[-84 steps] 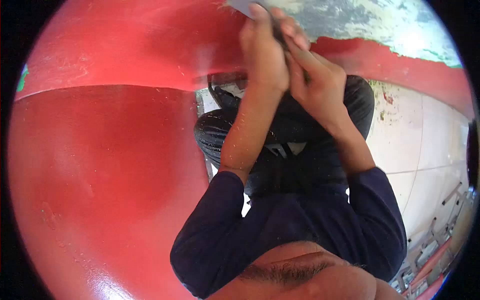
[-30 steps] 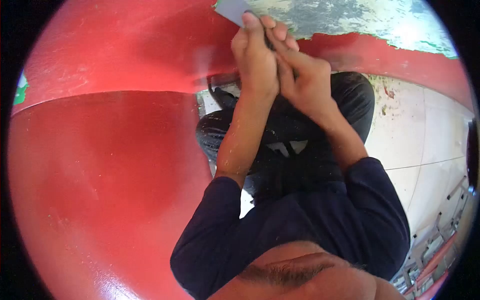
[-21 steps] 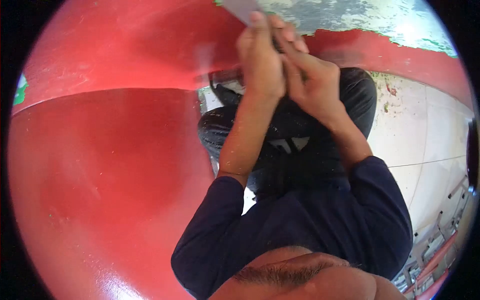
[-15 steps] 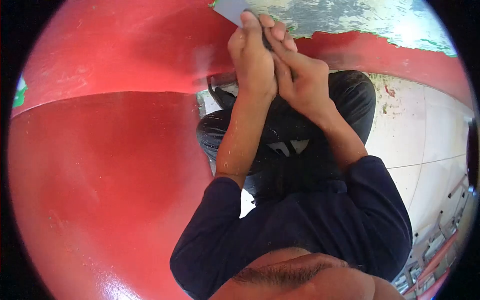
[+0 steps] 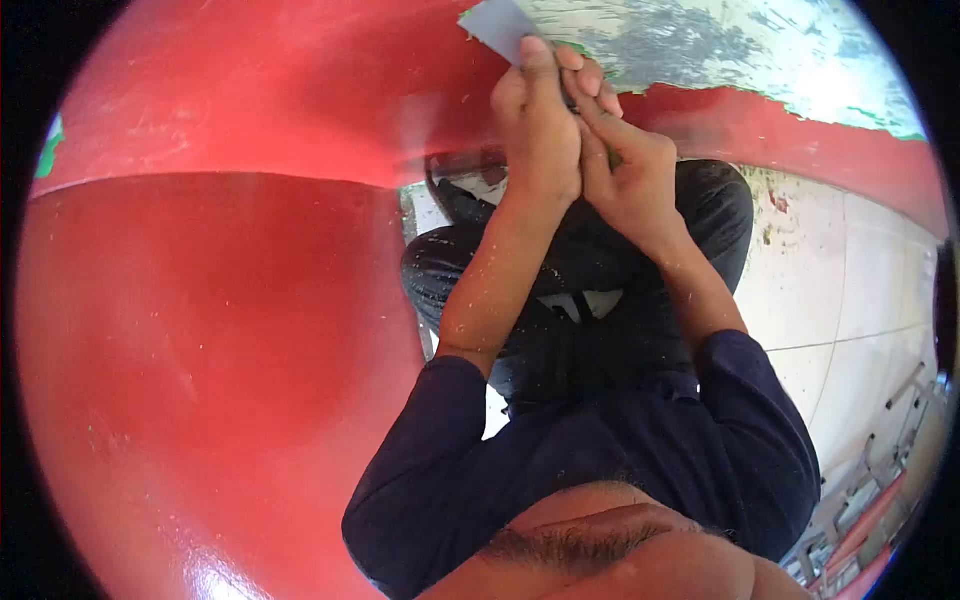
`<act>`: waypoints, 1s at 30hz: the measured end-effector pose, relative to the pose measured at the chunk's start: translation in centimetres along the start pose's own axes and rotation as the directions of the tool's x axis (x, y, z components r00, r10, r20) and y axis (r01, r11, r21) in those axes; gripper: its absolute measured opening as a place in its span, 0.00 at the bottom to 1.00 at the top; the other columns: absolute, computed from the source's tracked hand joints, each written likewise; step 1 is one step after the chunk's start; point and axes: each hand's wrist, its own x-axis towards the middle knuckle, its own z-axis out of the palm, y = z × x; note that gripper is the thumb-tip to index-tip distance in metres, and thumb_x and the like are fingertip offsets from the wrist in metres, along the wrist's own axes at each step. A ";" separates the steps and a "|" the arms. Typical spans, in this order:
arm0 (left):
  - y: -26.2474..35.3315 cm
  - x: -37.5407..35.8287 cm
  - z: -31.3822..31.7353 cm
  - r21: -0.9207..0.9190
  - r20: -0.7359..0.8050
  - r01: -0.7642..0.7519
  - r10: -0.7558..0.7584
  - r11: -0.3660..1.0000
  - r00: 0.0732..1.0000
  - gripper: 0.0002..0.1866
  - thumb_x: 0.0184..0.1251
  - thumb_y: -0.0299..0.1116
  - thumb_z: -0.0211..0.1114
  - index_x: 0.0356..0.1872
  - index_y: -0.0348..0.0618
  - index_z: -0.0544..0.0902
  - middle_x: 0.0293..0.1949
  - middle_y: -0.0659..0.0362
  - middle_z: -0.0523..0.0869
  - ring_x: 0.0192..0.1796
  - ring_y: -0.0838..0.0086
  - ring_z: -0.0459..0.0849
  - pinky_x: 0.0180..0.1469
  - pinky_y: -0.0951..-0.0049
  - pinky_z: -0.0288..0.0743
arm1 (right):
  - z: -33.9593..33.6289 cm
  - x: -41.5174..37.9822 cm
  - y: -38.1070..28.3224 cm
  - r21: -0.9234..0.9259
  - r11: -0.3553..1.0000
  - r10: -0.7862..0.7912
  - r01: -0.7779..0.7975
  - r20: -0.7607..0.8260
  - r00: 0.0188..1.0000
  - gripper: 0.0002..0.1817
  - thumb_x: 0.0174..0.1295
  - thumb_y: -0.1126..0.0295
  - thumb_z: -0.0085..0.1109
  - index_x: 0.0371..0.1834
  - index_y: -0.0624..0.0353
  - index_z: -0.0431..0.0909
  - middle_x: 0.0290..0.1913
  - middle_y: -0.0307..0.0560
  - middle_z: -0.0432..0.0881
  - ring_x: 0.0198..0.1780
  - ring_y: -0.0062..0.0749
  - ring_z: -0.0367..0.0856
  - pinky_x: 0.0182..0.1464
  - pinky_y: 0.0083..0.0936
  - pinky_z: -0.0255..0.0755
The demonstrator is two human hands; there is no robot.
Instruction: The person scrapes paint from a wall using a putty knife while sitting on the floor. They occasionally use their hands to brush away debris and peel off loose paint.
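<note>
A scraper with a flat grey blade lies at the top of the head view, its blade against the border between red paint and a stripped pale patch. My left hand is closed around the dark handle, thumb extended toward the blade. My right hand is closed beside it, its fingers wrapped over the same handle and touching the left hand. Most of the handle is hidden by both hands. Ragged green edges border the pale patch.
A red painted surface fills the left side. My bent legs in dark trousers are below the hands. Pale floor tiles with paint crumbs lie at right, and metal frames stand at the lower right.
Both hands and the scraper appear slightly farther right and lower in view, and more of the blade shows. The whole view has also shifted a little. The grip is the same.
</note>
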 end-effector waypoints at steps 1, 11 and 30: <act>-0.2 -0.3 0.1 -0.010 0.017 0.042 -0.042 0.999 0.999 0.22 0.78 0.52 0.43 0.35 0.43 0.71 0.27 0.60 0.74 0.29 0.70 0.76 0.34 0.69 0.75 | 0.0 -0.5 0.4 0.048 0.999 -0.002 0.004 -0.042 0.999 0.17 0.61 0.74 0.59 0.55 0.54 0.81 0.33 0.62 0.81 0.35 0.49 0.86 0.35 0.29 0.77; -1.2 -0.8 0.2 -0.110 -0.021 0.151 -0.154 0.982 0.988 0.23 0.79 0.51 0.43 0.32 0.41 0.70 0.23 0.58 0.75 0.24 0.69 0.78 0.28 0.70 0.74 | -0.1 -0.3 -0.3 0.037 0.994 -0.097 0.101 -0.101 0.990 0.18 0.61 0.76 0.58 0.56 0.53 0.80 0.37 0.60 0.82 0.35 0.49 0.85 0.36 0.29 0.78; 2.5 1.7 2.2 -0.063 0.091 -0.032 0.038 0.997 0.995 0.26 0.78 0.53 0.42 0.28 0.42 0.70 0.21 0.58 0.74 0.23 0.70 0.77 0.27 0.69 0.76 | -0.8 2.1 -1.6 -0.123 0.984 -0.137 0.125 -0.091 0.986 0.15 0.58 0.76 0.59 0.50 0.56 0.82 0.40 0.56 0.84 0.39 0.49 0.85 0.39 0.32 0.79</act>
